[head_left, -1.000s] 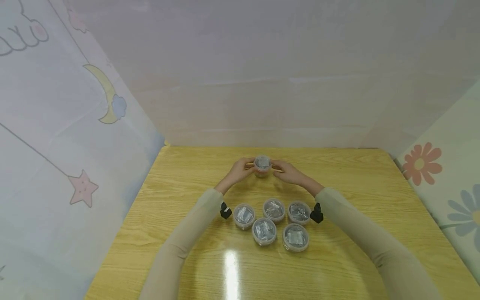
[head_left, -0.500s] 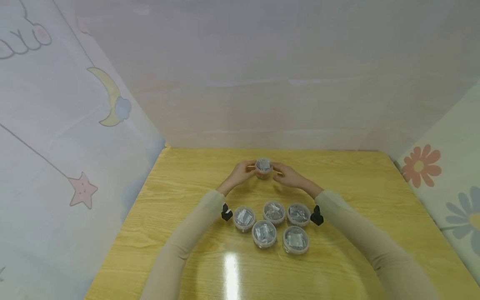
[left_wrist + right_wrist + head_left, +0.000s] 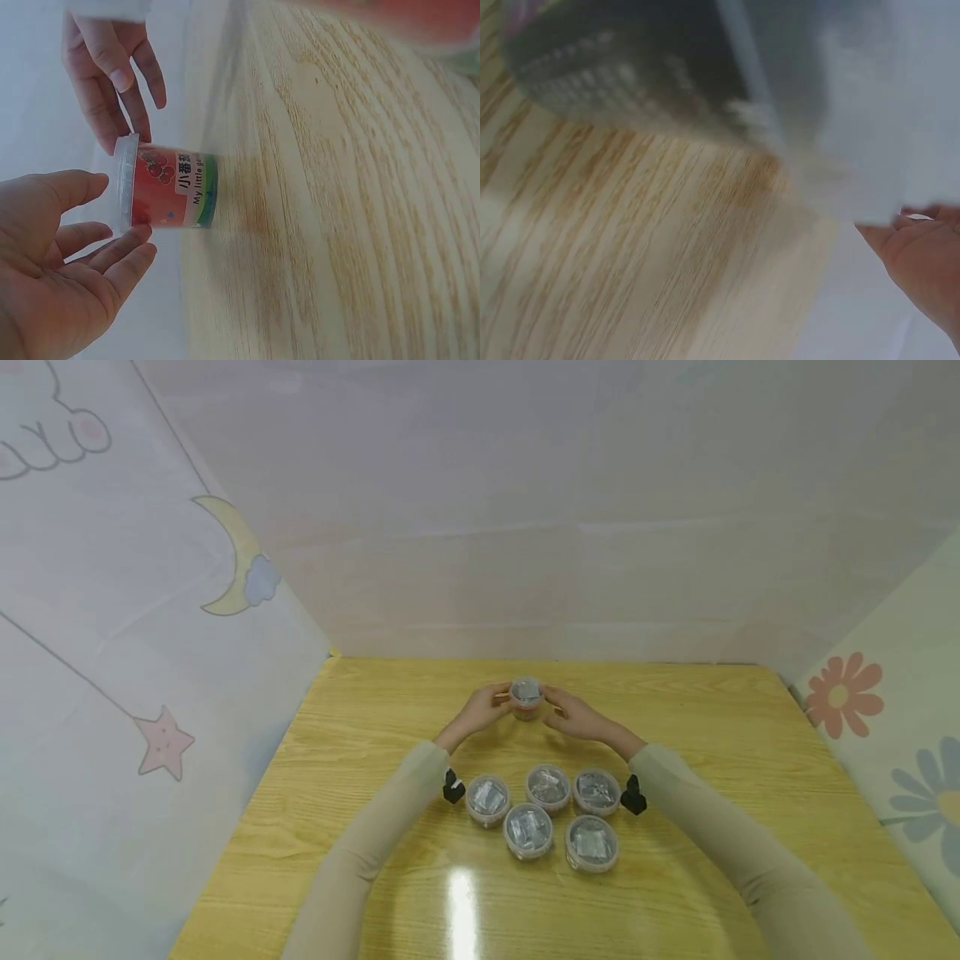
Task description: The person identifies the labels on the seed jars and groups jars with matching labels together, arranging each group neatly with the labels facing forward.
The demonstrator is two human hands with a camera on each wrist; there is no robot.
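Head: past second changes little; I see red cup [image 3: 527, 705] staying upper centre between left hand [image 3: 480, 708] and right hand [image 3: 581, 715]; I judge it steady. Left wrist: cup upright on table [image 3: 345, 225], left of centre; fingertips touch it from above and below, both hands loose, unclenched. Right wrist: blurred tub [image 3: 637, 75] hides contact.

From high up and well back, the head camera looks forward and down across the worktop [image 3: 720, 718]. The sideways left wrist view, low and close, faces the tomato-labelled tub [image 3: 160, 189], shared with the head view; the right wrist view, tilted, has a blurred container [image 3: 637, 67] very near.
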